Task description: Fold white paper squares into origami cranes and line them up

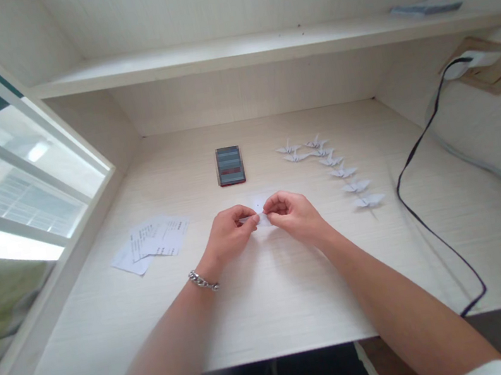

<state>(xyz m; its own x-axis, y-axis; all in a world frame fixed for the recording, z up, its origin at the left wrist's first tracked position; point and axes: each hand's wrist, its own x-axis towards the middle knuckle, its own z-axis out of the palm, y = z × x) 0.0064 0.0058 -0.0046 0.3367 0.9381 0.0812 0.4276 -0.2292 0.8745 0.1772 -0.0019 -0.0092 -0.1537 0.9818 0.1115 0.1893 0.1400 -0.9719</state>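
Between my two hands is a small white sheet of paper (257, 203), just above or on the desk; which of the two I cannot tell. My left hand (234, 230), with a silver chain bracelet (203, 280) at the wrist, pinches the paper's left part. From the other side, the thumb and fingers of my right hand (294, 213) pinch its right part. The fingers hide much of the paper, so its folds are hard to make out. Several folded paper cranes (343, 172) stand in a curved row to the right of my hands.
Printed paper sheets (158, 238) overlap on the left of the desk (271, 312). A phone-like dark rectangle (229, 165) lies behind my hands. On the right, a black cable (422, 219) runs from a wall socket (494, 63) to the front edge. A shelf (229, 61) spans the back.
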